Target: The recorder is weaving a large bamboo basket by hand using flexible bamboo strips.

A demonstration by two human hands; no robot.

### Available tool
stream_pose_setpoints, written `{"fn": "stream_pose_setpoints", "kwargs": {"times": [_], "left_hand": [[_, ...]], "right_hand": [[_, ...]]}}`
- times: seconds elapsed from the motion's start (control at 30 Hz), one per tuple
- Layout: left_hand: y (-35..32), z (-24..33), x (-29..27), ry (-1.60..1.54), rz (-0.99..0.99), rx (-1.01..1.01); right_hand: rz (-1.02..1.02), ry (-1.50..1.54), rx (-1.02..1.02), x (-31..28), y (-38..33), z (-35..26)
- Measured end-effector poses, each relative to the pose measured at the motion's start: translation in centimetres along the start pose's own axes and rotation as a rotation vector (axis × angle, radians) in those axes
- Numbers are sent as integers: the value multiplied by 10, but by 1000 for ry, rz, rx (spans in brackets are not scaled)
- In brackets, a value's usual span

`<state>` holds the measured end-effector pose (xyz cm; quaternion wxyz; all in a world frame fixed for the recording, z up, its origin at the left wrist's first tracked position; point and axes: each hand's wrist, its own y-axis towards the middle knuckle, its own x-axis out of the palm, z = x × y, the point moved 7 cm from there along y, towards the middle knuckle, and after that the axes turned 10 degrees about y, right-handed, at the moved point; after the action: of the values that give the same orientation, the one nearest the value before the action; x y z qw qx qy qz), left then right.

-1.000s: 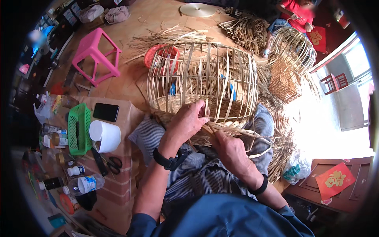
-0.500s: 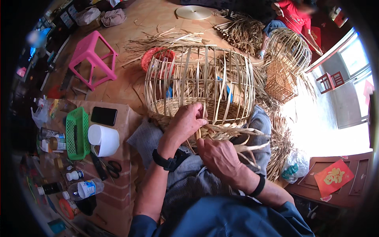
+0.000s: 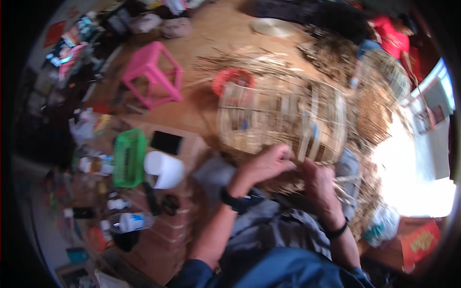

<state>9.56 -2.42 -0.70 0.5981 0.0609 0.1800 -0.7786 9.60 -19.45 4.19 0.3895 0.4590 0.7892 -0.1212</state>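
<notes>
On my lap lies a large round basket (image 3: 236,140), with a woven lower band and tall, thin, open stakes above it. My left hand (image 3: 268,164), with a dark watch on its wrist, is closed at the near woven edge; blur hides what its fingers pinch. Close to its right, my right hand (image 3: 320,181) makes a fist at the foot of a pale stake, gripping a dried straw strand. Loose straw strands (image 3: 344,187) stick out to the right of that hand. Motion smears both hands' fingertips.
A table at left bears a green plastic basket (image 3: 129,158), white cup (image 3: 165,169), black phone (image 3: 166,142), scissors (image 3: 170,204) and bottles. Beyond stand a pink stool (image 3: 151,74) and red basket (image 3: 230,79). Straw covers the floor; a person in red (image 3: 391,36) sits far right.
The whole view has shifted, so everything appears farther right and slightly lower, and blurred. My right hand has risen from below the woven edge to the stakes, level with my left.
</notes>
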Motion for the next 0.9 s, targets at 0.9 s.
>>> {"fn": "stream_pose_setpoints", "kwargs": {"times": [0.9], "left_hand": [[-7,18,10,600,385,87]], "right_hand": [[-22,-297,-159,3,-12,-24]]}}
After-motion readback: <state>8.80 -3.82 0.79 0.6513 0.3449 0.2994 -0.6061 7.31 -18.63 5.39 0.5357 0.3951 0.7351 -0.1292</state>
